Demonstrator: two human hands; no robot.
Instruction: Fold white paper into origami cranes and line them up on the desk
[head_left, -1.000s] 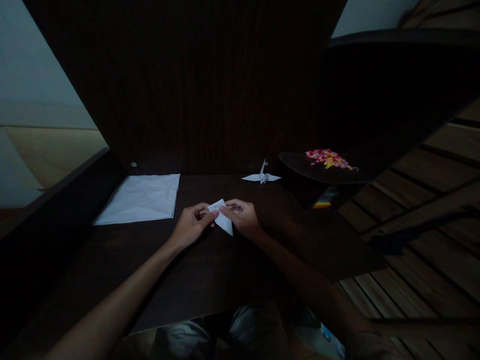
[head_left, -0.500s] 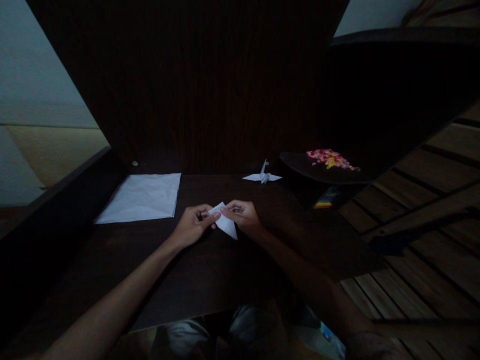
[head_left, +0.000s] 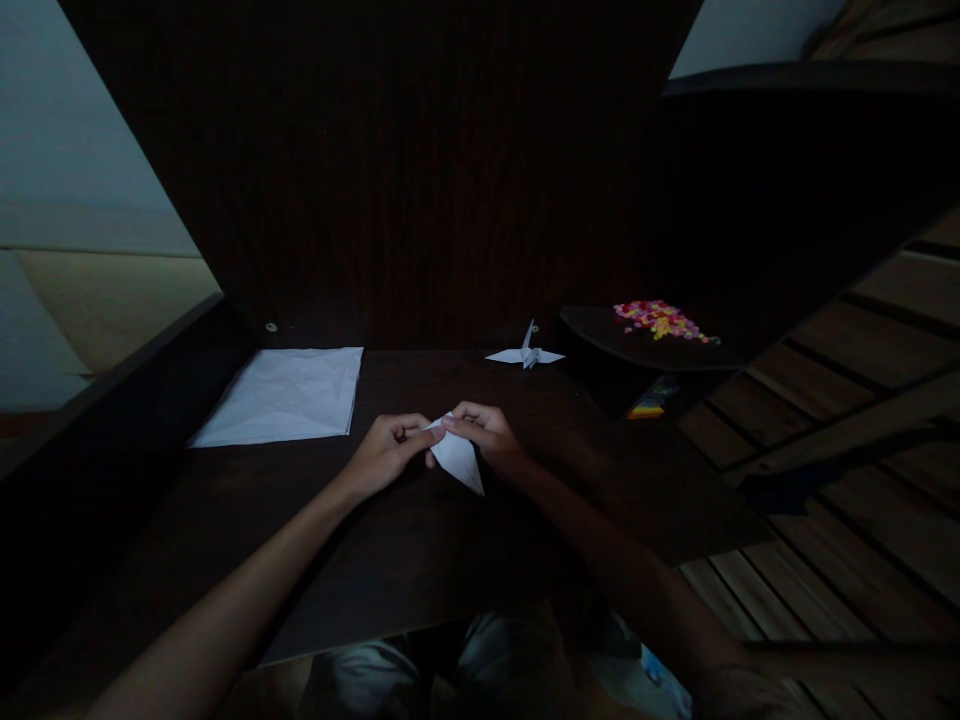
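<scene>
Between my two hands is a small folded piece of white paper [head_left: 460, 463], its pointed end hanging down to the right. My left hand [head_left: 390, 448] pinches its upper left edge, thumb on top. From the other side my right hand [head_left: 486, 434] grips the upper part, its thumb tip close to the left thumb. The fingers behind the paper are partly hidden. Beyond my hands, a finished white paper crane [head_left: 528, 357] stands on the dark table [head_left: 420, 570] with its wings spread.
Creased white paper sheets [head_left: 289, 395] lie flat at the left, beside a dark side panel [head_left: 112, 390]. On a small rounded shelf [head_left: 592, 335] at the right rests a heap of pink, red and yellow pieces [head_left: 660, 318]. A tall dark board [head_left: 420, 180] rises behind.
The paper's lower point has shifted a little down and right. More of its top is covered as my thumbs have moved over it. My hands stay in nearly the same place.
</scene>
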